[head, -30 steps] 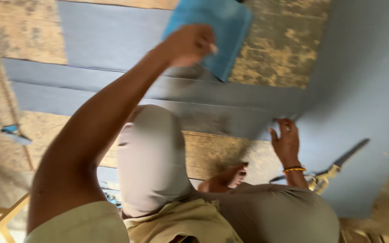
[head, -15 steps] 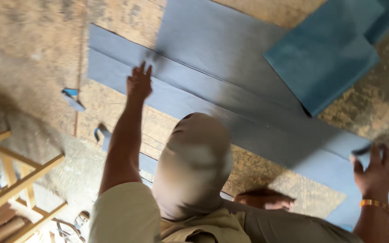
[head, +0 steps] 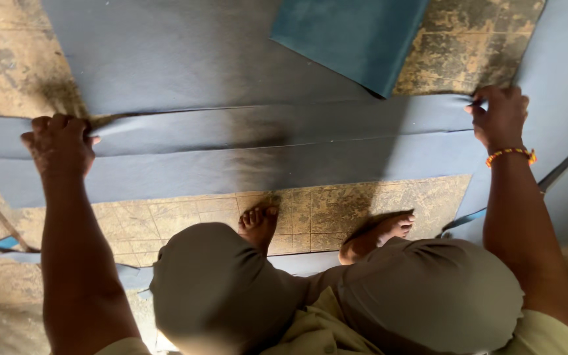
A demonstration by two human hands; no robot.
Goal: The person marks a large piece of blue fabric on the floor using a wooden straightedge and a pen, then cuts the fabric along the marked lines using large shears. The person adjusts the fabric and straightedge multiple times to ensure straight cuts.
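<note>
Fabric strip, blue, spans between my hands: left hand fisted on its end, right hand pinching the other. Earlier, left fingers lay spread flat.

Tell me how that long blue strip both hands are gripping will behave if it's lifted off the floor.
Probably floppy: the blue strip puckers into wrinkles where the left hand bunches it. It likely sags between the two grips, since it lies flat along the tiled floor up to the right hand. It looks thin, so probably light.
</note>
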